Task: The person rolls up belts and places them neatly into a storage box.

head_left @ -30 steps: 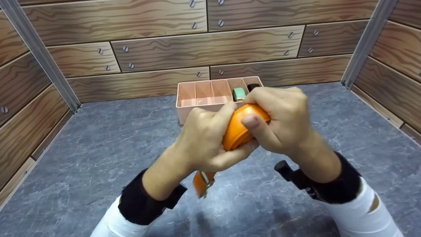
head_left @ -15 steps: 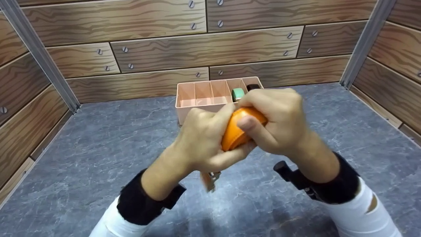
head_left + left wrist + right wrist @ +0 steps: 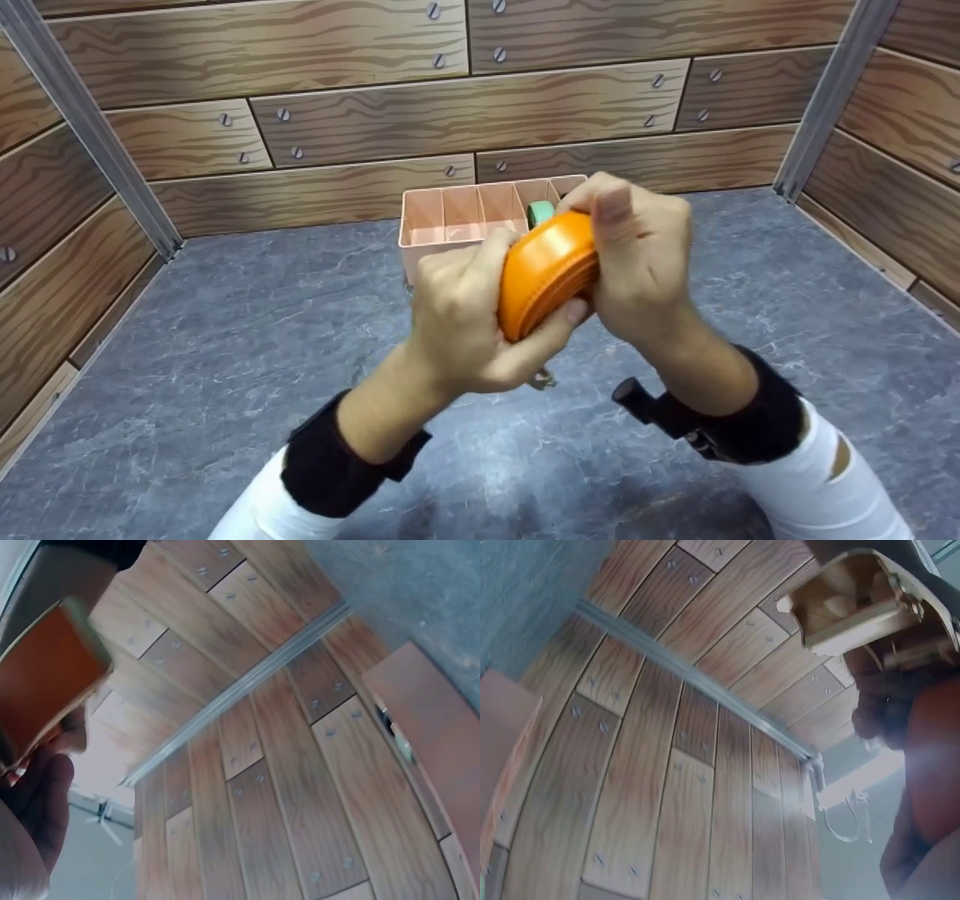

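Observation:
An orange belt (image 3: 547, 262), wound into a thick coil, is held between both hands above the tabletop. My left hand (image 3: 457, 322) grips the coil from the left, its thumb along the lower edge. At the coil's right side my right hand (image 3: 645, 262) holds on with curled fingers, the thumb pointing up; its fingertips are largely hidden behind the coil. Below the left thumb a bit of the metal buckle (image 3: 541, 379) shows. The right wrist view has the buckle (image 3: 862, 626) close up, and the left wrist view a length of the orange strap (image 3: 52, 682).
Behind the hands stands a pink divided box (image 3: 442, 245). A green coiled item (image 3: 539, 213) sits in one right-hand compartment; the rightmost compartment is mostly hidden by the right hand. Wood-patterned walls (image 3: 360, 127) with metal corner posts surround the grey marbled tabletop (image 3: 225, 360).
The right thumb has lifted off the coil and now points up. More of the coil shows, tilted up to the right. The dangling buckle end has swung right and risen, nearly hidden by the left hand.

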A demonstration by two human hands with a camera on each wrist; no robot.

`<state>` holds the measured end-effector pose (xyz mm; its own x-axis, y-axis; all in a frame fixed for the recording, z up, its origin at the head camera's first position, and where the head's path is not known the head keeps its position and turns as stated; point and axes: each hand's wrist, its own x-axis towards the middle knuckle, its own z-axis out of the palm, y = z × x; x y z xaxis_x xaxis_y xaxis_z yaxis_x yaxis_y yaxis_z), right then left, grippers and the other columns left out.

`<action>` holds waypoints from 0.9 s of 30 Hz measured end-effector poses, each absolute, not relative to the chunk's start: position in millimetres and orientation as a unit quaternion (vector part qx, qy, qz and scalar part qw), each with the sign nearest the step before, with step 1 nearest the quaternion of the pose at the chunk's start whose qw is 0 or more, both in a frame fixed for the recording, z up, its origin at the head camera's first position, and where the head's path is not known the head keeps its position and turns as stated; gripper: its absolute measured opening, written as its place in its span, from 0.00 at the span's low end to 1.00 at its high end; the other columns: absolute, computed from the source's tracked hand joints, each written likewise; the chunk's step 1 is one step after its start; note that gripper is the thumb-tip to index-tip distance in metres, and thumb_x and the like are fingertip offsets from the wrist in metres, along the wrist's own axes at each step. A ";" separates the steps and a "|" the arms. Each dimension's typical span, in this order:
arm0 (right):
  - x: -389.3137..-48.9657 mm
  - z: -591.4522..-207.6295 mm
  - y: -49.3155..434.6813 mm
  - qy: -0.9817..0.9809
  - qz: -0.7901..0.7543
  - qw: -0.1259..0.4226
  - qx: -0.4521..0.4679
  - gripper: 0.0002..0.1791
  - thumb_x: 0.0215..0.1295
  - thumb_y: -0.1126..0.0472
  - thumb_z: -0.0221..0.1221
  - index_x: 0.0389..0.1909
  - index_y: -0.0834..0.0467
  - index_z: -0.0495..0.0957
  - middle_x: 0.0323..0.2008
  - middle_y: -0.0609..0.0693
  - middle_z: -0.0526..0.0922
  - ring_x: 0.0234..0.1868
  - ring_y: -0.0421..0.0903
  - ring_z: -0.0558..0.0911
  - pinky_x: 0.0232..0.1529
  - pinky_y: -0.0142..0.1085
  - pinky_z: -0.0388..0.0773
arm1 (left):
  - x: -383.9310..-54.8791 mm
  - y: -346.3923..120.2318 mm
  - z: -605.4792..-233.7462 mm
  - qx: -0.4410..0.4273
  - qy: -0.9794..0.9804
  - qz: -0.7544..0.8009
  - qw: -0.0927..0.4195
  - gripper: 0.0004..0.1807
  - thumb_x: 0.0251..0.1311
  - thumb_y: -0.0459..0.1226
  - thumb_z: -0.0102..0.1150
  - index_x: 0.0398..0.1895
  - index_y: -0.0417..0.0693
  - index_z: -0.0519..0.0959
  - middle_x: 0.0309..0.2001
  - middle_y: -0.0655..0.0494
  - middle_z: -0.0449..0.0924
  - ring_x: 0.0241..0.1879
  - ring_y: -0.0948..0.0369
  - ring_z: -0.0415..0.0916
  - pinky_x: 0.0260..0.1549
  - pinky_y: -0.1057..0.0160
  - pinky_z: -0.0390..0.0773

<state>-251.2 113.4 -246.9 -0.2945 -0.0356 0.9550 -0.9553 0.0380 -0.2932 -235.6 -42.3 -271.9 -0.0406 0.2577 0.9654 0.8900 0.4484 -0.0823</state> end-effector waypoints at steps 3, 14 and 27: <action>-245.7 -243.3 115.7 -0.644 0.422 0.457 0.445 0.34 0.75 0.38 0.47 0.20 0.61 0.80 0.15 0.47 0.76 0.13 0.37 0.68 0.13 0.30 0.63 | -234.8 -49.9 -266.5 -0.455 -0.689 -0.248 0.507 0.24 0.52 0.54 0.63 0.33 0.41 0.74 0.17 0.60 0.70 0.12 0.65 0.67 0.11 0.69 0.67; -250.1 -240.7 115.6 -0.639 0.413 0.506 0.405 0.34 0.72 0.37 0.51 0.14 0.58 0.79 0.11 0.45 0.75 0.11 0.36 0.67 0.13 0.27 0.60 | -230.2 -45.6 -265.9 -0.432 -0.733 -0.283 0.443 0.24 0.54 0.53 0.64 0.39 0.42 0.75 0.24 0.58 0.74 0.19 0.66 0.69 0.17 0.70 0.70; -269.7 -235.1 134.2 -0.565 0.628 0.373 0.384 0.35 0.77 0.49 0.49 0.17 0.71 0.81 0.13 0.55 0.80 0.11 0.46 0.75 0.12 0.33 0.69 | -223.5 -61.5 -242.7 -0.639 -0.678 -0.314 0.185 0.61 0.56 0.45 0.67 0.74 0.23 0.34 0.78 0.34 0.36 0.74 0.53 0.49 0.75 0.52 0.49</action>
